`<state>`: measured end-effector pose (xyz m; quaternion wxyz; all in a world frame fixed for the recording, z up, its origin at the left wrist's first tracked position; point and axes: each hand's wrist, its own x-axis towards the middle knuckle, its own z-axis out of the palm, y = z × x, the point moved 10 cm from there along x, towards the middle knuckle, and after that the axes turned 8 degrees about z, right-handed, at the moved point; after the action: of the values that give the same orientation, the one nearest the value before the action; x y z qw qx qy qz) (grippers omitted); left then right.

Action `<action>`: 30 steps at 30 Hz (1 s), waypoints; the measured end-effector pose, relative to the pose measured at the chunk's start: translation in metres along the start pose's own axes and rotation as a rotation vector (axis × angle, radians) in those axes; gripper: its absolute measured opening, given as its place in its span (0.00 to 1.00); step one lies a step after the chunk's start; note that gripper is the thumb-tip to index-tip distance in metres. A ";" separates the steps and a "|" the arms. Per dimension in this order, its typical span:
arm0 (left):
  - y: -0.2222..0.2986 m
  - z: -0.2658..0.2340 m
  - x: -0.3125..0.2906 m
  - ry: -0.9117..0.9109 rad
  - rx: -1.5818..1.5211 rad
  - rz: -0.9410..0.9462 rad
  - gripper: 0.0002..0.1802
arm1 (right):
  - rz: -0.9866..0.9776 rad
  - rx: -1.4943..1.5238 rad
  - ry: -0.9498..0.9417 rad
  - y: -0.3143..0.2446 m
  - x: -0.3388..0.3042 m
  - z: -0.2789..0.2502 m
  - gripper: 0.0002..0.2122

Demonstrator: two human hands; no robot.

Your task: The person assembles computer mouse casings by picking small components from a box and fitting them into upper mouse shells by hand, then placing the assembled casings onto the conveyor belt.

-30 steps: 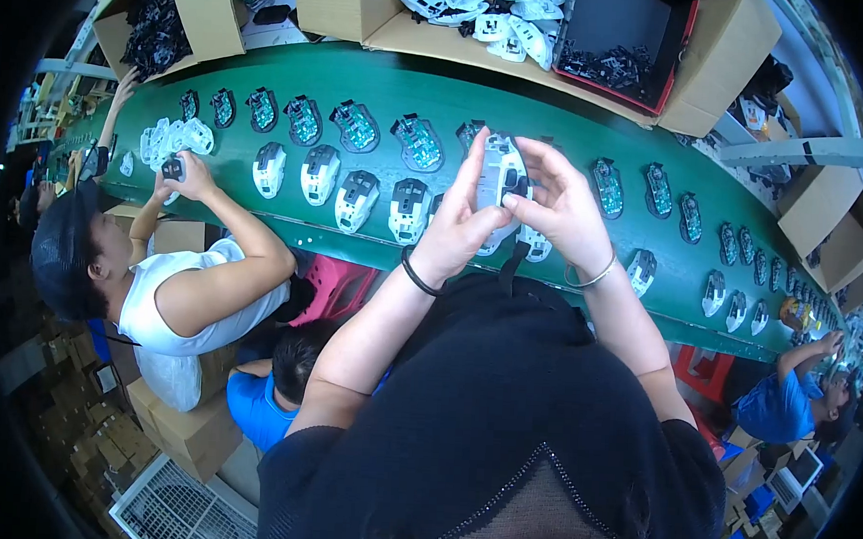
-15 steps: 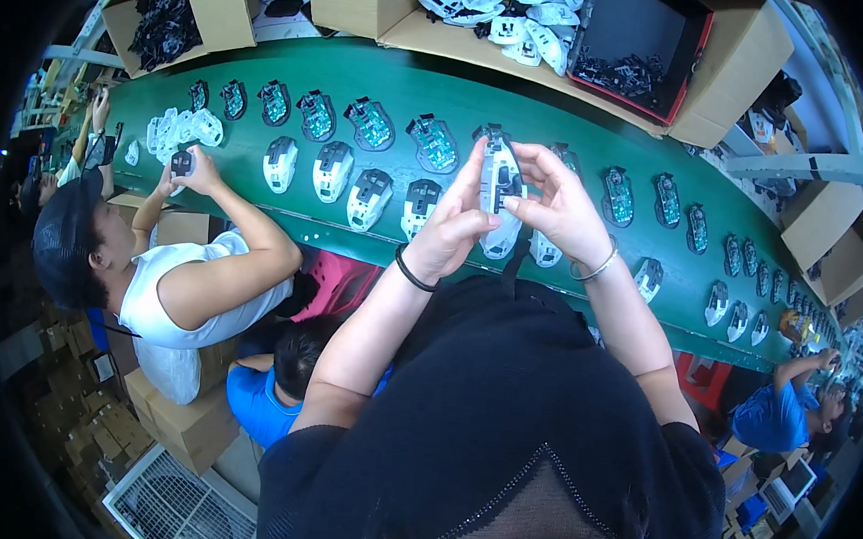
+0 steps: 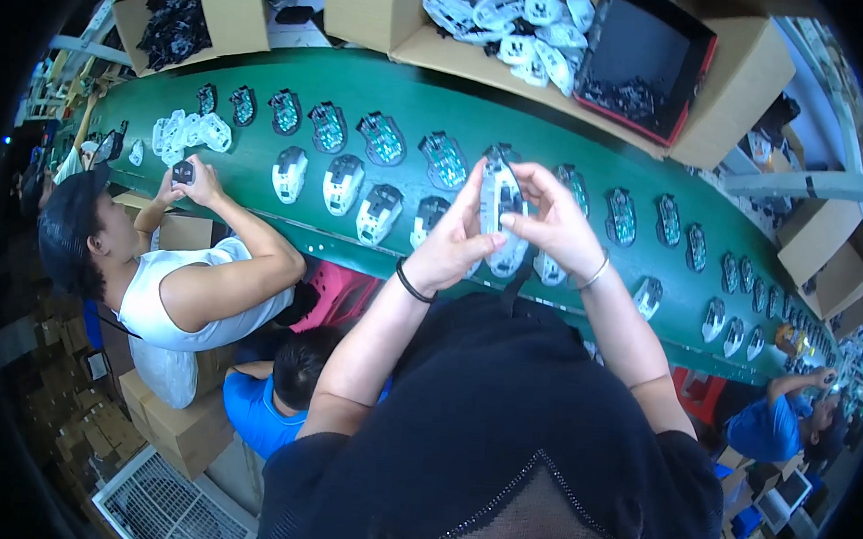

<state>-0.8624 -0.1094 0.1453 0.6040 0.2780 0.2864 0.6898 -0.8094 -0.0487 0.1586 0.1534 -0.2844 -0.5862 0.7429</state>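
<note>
Above the near part of the green belt I hold a computer mouse shell (image 3: 503,210), white with black and grey parts, its long side upright in the picture. My left hand (image 3: 462,225) grips it from the left, thumb against its lower half. From the right, my right hand (image 3: 552,222) closes round it, the thumb pressing on its middle. On the belt left of my hands lie a circuit board in a mouse base (image 3: 443,159) and a white-and-black mouse shell (image 3: 380,214). Another circuit board in a base (image 3: 571,187) is partly behind my right hand.
The green belt (image 3: 515,114) carries rows of boards and shells. Behind it stand a cardboard box of white shells (image 3: 548,34) and a black tray (image 3: 643,62) with small dark parts. A co-worker in white (image 3: 195,288) handles a dark part at left; another in blue (image 3: 766,429) sits right.
My hands still hold the mouse shell, with little change of grip. The boards and shells on the left appear slightly lower and farther right in the picture, as does the box behind.
</note>
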 end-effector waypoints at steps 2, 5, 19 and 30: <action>-0.004 -0.014 -0.001 -0.002 0.069 0.019 0.52 | 0.001 -0.005 0.018 0.009 0.009 0.004 0.21; -0.010 -0.054 -0.022 0.154 -0.076 -0.039 0.51 | 0.142 -0.097 -0.204 0.029 0.037 0.032 0.22; 0.006 -0.167 -0.051 0.636 -0.190 0.098 0.30 | -0.860 -1.981 -0.017 0.015 0.324 0.024 0.06; 0.035 -0.134 0.001 0.453 -0.412 0.070 0.25 | 0.191 0.220 -0.122 -0.015 0.217 -0.027 0.12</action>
<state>-0.9835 -0.1197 0.0798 0.5443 -0.0016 0.2583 0.7981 -0.9667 0.0980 0.1166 0.0764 -0.2749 -0.4799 0.8296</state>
